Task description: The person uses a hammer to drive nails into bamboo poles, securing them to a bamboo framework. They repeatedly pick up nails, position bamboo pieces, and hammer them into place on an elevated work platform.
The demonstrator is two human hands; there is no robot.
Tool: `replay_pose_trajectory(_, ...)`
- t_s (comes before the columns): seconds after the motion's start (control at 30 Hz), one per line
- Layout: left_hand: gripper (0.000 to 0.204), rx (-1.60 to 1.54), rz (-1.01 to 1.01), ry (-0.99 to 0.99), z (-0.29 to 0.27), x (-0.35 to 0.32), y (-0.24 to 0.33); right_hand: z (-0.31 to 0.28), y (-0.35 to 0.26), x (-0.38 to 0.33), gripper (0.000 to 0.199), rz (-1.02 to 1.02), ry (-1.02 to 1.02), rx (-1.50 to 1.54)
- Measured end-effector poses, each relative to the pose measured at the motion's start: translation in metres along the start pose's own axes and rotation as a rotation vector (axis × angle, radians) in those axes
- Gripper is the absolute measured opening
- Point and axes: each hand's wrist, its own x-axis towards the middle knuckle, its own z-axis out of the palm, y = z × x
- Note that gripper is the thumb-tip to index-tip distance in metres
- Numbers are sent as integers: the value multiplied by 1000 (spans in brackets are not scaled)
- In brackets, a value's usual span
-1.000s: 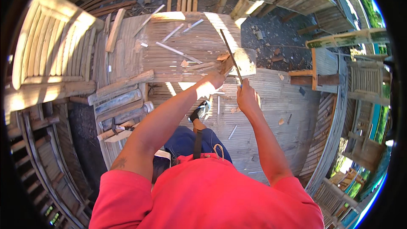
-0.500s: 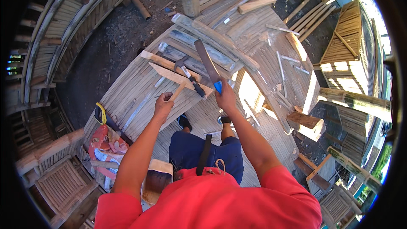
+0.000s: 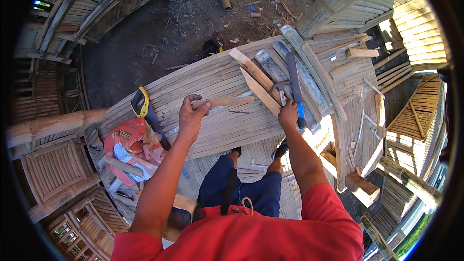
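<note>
Since the earlier frame our left hand (image 3: 192,116) has closed around a short bamboo strip (image 3: 223,102) lying on the slatted bamboo platform (image 3: 212,79). At three o'clock from it, our right hand (image 3: 288,115) wraps the blue-handled blade (image 3: 294,84), which points toward twelve o'clock.

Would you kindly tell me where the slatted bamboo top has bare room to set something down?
Free: the slats below the left hand, between the handsaw and the right hand. Crowded: the far right end, with planks and the blue-handled blade.
</note>
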Motion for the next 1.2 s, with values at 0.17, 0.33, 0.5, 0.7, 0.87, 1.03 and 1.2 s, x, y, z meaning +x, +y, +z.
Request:
replay_pose_trajectory(0.17, 28, 94, 118, -11, -22, -9, 34, -27, -7, 2, 45, 103, -94, 241)
replay_pose_trajectory(0.33, 26, 267, 210, -40, -26, -59, 79, -129, -80, -123, 27, -64, -791, 1204)
replay_pose_trajectory(0.5, 27, 504, 436, 76, -28, -129, 134, -215, -151, -221, 29, -299, -811, 1213)
replay_pose_trajectory(0.7, 32, -94, 188, 95, -61, -221, 134, -251, -149, -238, 25, -714, -706, 921)
replay_pose_trajectory(0.87, 30, 714, -242, -512, -72, -307, 45, -259, -134, -254, 27, -791, -735, 966)
replay_pose_trajectory(1.03, 32, 1580, 108, 6, -27, -327, -60, -270, -124, -271, 32, -738, -802, 961)
replay_pose_trajectory(1.2, 36, 1587, 24, 0, -31, -322, -86, -281, -125, -277, 28, -807, -820, 905)
